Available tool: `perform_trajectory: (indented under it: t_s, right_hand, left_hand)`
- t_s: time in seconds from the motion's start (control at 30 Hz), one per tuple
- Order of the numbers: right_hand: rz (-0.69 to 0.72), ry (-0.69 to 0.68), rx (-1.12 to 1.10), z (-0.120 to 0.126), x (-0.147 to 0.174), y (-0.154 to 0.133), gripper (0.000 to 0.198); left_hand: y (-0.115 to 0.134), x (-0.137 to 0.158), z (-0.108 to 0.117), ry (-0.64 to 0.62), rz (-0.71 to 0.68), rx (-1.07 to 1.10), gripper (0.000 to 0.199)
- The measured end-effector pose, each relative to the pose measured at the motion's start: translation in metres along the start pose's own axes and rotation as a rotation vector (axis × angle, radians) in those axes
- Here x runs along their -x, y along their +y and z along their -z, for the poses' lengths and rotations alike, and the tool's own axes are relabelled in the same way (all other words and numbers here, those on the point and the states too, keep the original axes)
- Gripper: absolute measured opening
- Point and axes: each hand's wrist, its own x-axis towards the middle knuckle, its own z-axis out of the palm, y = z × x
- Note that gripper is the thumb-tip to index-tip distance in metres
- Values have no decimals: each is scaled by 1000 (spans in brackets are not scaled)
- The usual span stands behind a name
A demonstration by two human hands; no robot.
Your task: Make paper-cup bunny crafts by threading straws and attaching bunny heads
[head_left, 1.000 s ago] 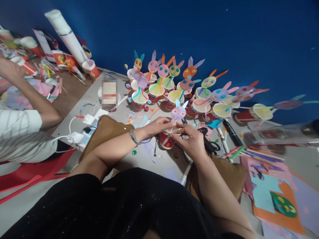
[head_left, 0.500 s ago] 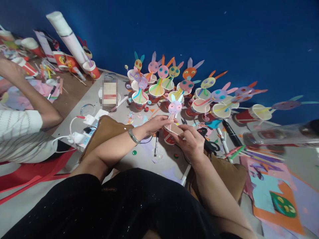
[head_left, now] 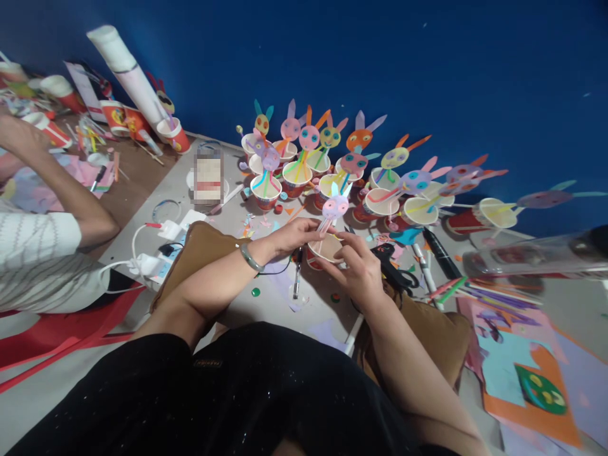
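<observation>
A red paper cup (head_left: 316, 258) with a pale inside is between my hands, its mouth tipped up toward me. A light purple paper rabbit head (head_left: 335, 208) stands above its far rim on pale stems. My left hand (head_left: 298, 235) is closed at the cup's far left rim, where the stems meet it. The right hand (head_left: 358, 263) grips the cup's right side, thumb at the near rim and fingers at the far one. Just below the left hand, a pen (head_left: 297, 273) lies on the table.
Several cups with paper rabbit heads, such as an orange one (head_left: 360, 139), stand along the blue wall. Black scissors (head_left: 396, 273), a black marker (head_left: 441, 253) and a clear bottle (head_left: 536, 256) lie right. A power strip (head_left: 166, 253) is left, beside a co-worker's arm (head_left: 66, 171).
The cup has tilted so more of its mouth shows, and the rabbit head has shifted slightly right and down. My right fingers have spread wider across the rim.
</observation>
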Motion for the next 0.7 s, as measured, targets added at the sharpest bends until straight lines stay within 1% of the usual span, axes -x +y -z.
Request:
perform_trajectory:
  t_s: [0.1, 0.17, 0.33, 0.47, 0.6, 0.7]
  right_hand:
    - [-53, 13, -12, 0, 0, 0, 37]
    - [-90, 15, -9, 0, 1, 1, 39]
    - [-118, -18, -19, 0, 3, 5, 41]
    - [-145, -72, -4, -2, 5, 8, 42]
    - [-170, -142, 14, -3, 6, 8, 41]
    - [-185, -164, 16, -3, 6, 7, 39]
  left_hand:
    - [2, 1, 2, 37, -101, -104, 59]
    - [5, 1, 4, 39, -134, -198, 56]
    - [8, -1, 10, 29, -172, -374, 49]
    - [9, 1, 11, 72, -200, -523, 36]
    - [15, 4, 8, 134, -195, -691, 19]
    - [20, 7, 5, 150, -197, -813, 13]
